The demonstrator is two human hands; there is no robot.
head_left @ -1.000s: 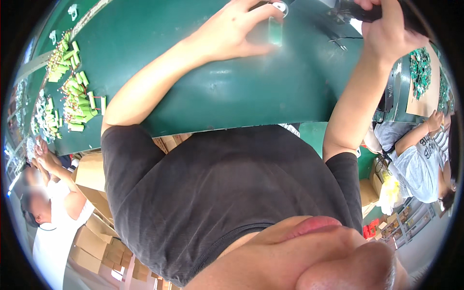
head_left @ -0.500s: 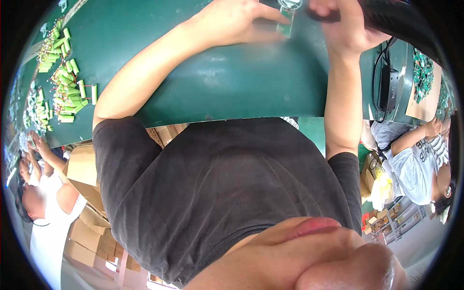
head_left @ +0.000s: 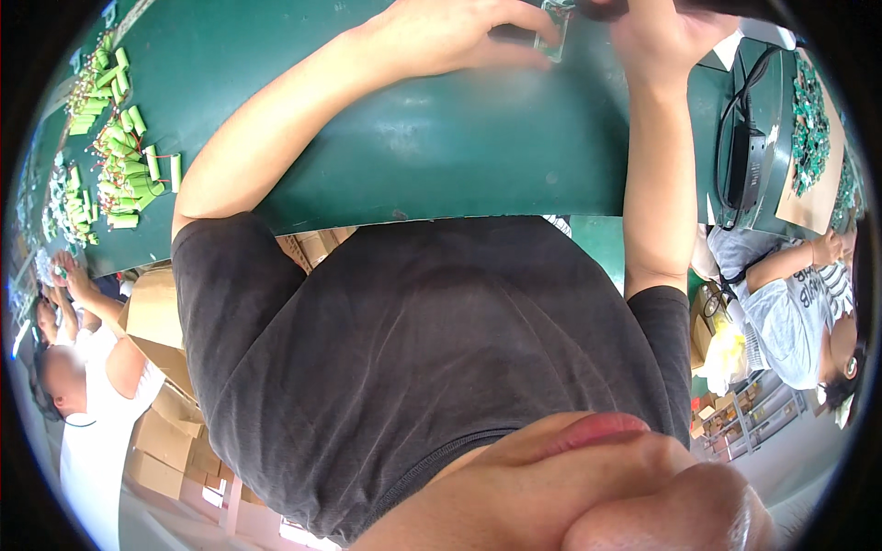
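My left hand (head_left: 450,35) reaches over the green table to the top of the view. Its index finger and thumb close on a small flat piece, clear and greenish (head_left: 554,35), whose upper part is cut off by the picture's edge. To the right, my right hand (head_left: 666,41) is raised with its fingers curled. A dark object shows around it at the top edge, too blurred and cropped to name. The two hands are apart, the right one close beside the small piece.
Green cylindrical battery cells (head_left: 129,170) with thin wires lie in heaps at the left. On the right are a black power adapter (head_left: 751,165) with its cable, a white box (head_left: 726,48) and green circuit boards (head_left: 808,129) on brown cardboard (head_left: 807,209). People sit at both sides.
Both hands have shifted slightly toward the top edge, the small piece with the left. The dark object by my right hand has moved up, and a white box now shows behind that hand.
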